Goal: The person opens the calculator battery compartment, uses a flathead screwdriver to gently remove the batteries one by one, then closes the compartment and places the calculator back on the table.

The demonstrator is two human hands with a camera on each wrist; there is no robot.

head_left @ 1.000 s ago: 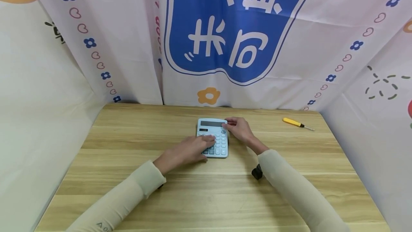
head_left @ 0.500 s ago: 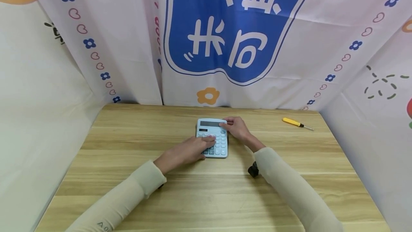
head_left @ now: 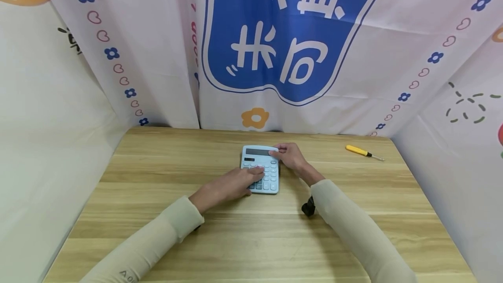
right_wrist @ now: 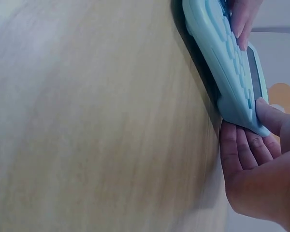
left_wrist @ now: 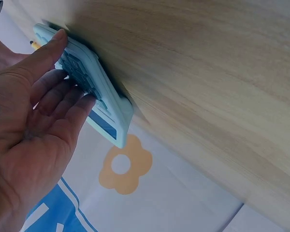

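A light blue calculator (head_left: 272,179) lies on the wooden table, its dark display toward the back wall. My right hand (head_left: 291,157) pinches its far right corner. In the right wrist view, the thumb (right_wrist: 270,116) is on the top face beside the display, and the other fingers (right_wrist: 246,147) reach under the corner. My left hand (head_left: 229,183) lies over the lower left keys and hides some of them. Seen from the left wrist, its fingers (left_wrist: 79,108) rest fairly straight on the keypad, while the thumb (left_wrist: 50,50) lies along the near edge.
A yellow-handled screwdriver (head_left: 358,150) lies at the back right of the wooden table (head_left: 251,248). Printed cloth walls (head_left: 165,56) rise behind the table and on both sides. A black wrist device (head_left: 308,207) shows beneath my right sleeve.
My right forearm and sleeve have shifted slightly to the left, and the right thumb has slid a little inward along the display. The left hand stays over the keys; the calculator remains in place.
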